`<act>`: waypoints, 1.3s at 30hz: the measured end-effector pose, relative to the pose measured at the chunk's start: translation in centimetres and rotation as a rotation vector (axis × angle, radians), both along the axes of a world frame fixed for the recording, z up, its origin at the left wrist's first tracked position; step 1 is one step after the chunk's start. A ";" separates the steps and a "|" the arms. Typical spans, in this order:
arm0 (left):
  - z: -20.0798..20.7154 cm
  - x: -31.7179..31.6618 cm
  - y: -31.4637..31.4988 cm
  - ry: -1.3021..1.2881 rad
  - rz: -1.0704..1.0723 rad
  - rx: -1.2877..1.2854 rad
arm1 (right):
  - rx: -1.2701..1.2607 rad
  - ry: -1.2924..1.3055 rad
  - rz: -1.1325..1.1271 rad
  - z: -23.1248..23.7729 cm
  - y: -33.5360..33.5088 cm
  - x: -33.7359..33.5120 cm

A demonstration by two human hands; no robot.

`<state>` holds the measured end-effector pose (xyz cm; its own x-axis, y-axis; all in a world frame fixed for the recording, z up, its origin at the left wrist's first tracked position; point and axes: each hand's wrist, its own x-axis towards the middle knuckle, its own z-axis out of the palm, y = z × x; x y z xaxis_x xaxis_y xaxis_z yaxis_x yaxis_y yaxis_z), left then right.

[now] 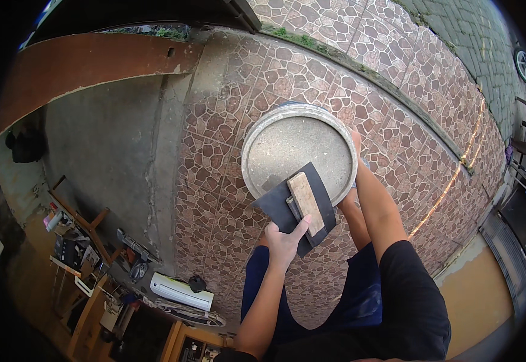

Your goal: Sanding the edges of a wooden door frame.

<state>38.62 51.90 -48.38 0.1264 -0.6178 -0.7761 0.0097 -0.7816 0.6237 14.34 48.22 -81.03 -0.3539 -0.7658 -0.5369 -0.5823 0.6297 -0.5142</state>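
In front of me is a round grey bucket-like container (293,142), its top face flat, speckled and cement-coloured inside a raised pale rim. My left hand (284,240) grips a plastering trowel (320,196), a dark rectangular blade with a pale wooden handle. The thumb presses against the wood. The blade overlaps the container's near edge; whether they touch is unclear. My right hand (355,140) holds the container's right side at the rim, its fingers mostly hidden behind it. Bits of blue show beyond the rim.
Patterned stone-look tiles (215,187) lie under the container, with my legs on either side. A low orange-brown wall (106,57) runs at the upper left. A white air-conditioner unit (181,292) and cluttered tools lie lower left. A raised strip (389,99) crosses the tiles; chairs (525,136) stand far right.
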 end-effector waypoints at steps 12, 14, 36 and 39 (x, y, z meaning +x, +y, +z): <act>7.9 0.4 1.5 0.002 -0.042 -0.101 | 0.168 0.221 -0.059 15.3 8.0 -6.0; 11.0 0.7 1.8 -0.009 -0.030 -0.148 | 0.123 0.231 -0.067 19.8 9.6 -5.9; 35.0 1.1 3.5 -0.214 0.147 -0.586 | -0.416 -0.544 0.632 68.4 3.1 8.2; 35.1 1.9 5.3 -0.268 0.142 -0.530 | -0.382 -0.582 0.681 67.2 4.2 9.0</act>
